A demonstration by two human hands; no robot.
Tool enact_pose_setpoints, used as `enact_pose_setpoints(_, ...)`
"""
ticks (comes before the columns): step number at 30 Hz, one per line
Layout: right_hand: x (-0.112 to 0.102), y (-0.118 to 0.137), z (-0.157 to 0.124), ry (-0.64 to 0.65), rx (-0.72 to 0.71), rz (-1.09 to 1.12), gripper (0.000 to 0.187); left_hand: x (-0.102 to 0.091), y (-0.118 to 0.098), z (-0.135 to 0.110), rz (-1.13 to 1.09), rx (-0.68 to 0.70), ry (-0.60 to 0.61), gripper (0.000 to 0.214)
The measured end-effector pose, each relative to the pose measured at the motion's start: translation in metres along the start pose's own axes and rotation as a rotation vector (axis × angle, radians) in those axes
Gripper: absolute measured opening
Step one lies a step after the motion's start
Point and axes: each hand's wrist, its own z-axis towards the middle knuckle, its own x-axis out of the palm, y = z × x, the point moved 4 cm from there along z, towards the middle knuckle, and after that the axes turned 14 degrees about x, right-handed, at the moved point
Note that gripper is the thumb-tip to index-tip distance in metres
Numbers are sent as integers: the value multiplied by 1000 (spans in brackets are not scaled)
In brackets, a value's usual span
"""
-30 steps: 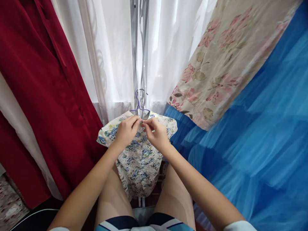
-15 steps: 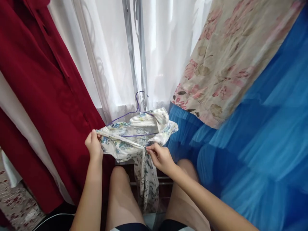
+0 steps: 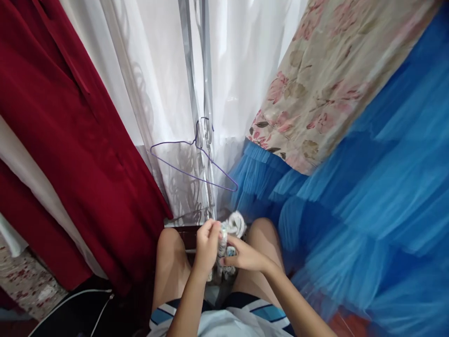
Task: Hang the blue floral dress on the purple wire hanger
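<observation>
A white garment with a blue-green floral print (image 3: pixel 234 224) is bunched up between my hands, low over the gap between my knees. My left hand (image 3: pixel 207 245) pinches its upper edge. My right hand (image 3: pixel 243 255) grips the gathered cloth from the other side, its thumb and fingers around a fold. Part of the garment hangs below and is hidden by my hands. Beyond them, a thin purple wire hanger (image 3: pixel 196 178) hangs tilted with no garment on it, its hook on a metallic strip (image 3: pixel 206 93).
White curtains (image 3: pixel 161 84) fill the back. Dark red cloth (image 3: pixel 80 154) hangs at left. A beige floral cloth (image 3: pixel 315 89) and a blue ruffled tulle garment (image 3: pixel 351 210) hang at right. A black item with white piping (image 3: pixel 80 318) lies at lower left.
The floral garment has come off the purple hanger and moved down towards my lap, now bunched instead of spread. My hands have come close together. The hanger swung and tilted.
</observation>
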Motion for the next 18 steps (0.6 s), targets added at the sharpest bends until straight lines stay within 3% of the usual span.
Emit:
enact_pose_setpoints(2,9,16,-6,103,44,115,39,14,-20,-1,113,92,127,32)
enact_pose_setpoints(5,5,30,-12,68,154,248,23,10,-32,0,197,212,156,22)
enact_pose_setpoints(7,-3,34,-19,86,202,293,20,4,-23,-3,93,145,258,30)
enact_pose_setpoints(9,-17,36,-28,116,196,291,20,1,-4,-14,-79,-39,424,34)
enact_pose_setpoints(11,-38,37,-37,82,167,248,19,-3,14,-28,-156,-181,517,35)
enact_pose_setpoints(13,-68,38,-44,-6,169,203,18,-7,22,-39,-160,-216,496,33)
enact_pose_setpoints(16,-120,47,-41,-168,171,197,19,-6,13,-40,-214,-171,437,18)
enact_pose_setpoints(18,-155,62,-24,-268,128,223,14,3,-1,-29,-219,-115,434,7)
